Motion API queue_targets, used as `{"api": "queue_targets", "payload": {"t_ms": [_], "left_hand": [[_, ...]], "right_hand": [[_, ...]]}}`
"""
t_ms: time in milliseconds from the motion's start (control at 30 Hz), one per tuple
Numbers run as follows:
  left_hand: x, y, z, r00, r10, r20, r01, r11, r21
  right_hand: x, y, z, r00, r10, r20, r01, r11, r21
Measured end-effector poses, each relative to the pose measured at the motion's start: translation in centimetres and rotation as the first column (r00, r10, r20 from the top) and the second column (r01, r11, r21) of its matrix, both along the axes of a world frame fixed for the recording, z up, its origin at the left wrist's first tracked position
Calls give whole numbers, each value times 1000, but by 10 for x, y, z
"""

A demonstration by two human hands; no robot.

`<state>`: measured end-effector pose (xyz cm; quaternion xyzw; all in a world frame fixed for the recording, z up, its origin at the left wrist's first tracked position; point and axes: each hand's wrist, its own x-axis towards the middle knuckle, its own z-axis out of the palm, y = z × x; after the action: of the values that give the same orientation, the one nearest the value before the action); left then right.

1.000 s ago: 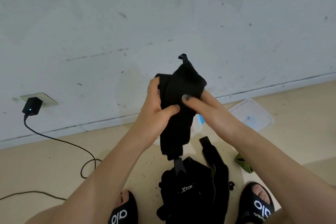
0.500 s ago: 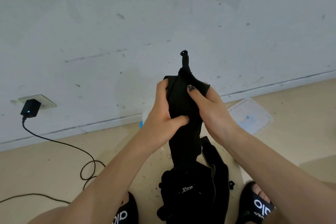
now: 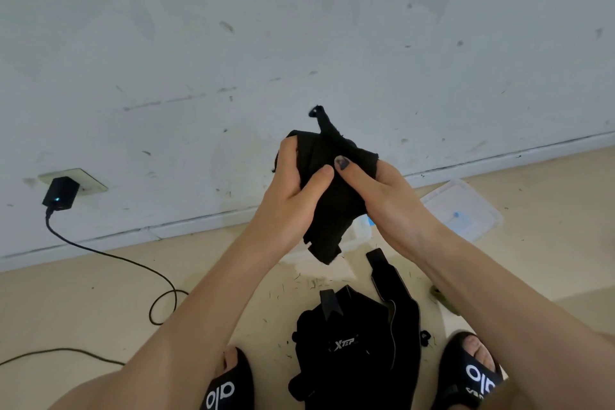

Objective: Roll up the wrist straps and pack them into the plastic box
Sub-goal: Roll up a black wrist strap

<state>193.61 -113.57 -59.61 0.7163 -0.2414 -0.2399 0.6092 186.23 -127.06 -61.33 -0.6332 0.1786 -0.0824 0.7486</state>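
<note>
Gripping a soft black fabric strap [image 3: 332, 183], half-rolled into a thick wad, left hand [image 3: 293, 196] and right hand [image 3: 382, 200] both clench it; thin loop on top.

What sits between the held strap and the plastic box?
Nothing visible. Both hands, left and right, grip the black wrist strap in the air. The plastic box is on the floor just behind it, mostly hidden by the strap and hands. Its lid lies off to the right, and the other straps lie nearer the feet.
</note>
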Motion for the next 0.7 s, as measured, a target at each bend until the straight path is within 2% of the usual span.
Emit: {"api": "queue_targets", "payload": {"t_ms": [133, 267, 433, 600, 700], "left_hand": [[0, 0, 2, 1000, -12, 22, 13, 999, -34], [2, 1, 5, 999, 26, -28, -27, 997, -69], [3, 0, 5, 994, 101, 31, -99, 993, -65], [5, 1, 7, 995, 103, 7, -102, 993, -59], [5, 1, 6, 993, 113, -23, -114, 991, -65]], "right_hand": [[1, 2, 0, 999, -8, -53, 4, 996, -85], [1, 6, 1, 998, -12, -65, 4, 993, -120], [2, 8, 0, 996, -6, -92, -6, 991, -135], [0, 5, 4, 999, -38, 8, 39, 956, -289], [-1, 5, 5, 999, -31, 21, 35, 958, -285]]}}
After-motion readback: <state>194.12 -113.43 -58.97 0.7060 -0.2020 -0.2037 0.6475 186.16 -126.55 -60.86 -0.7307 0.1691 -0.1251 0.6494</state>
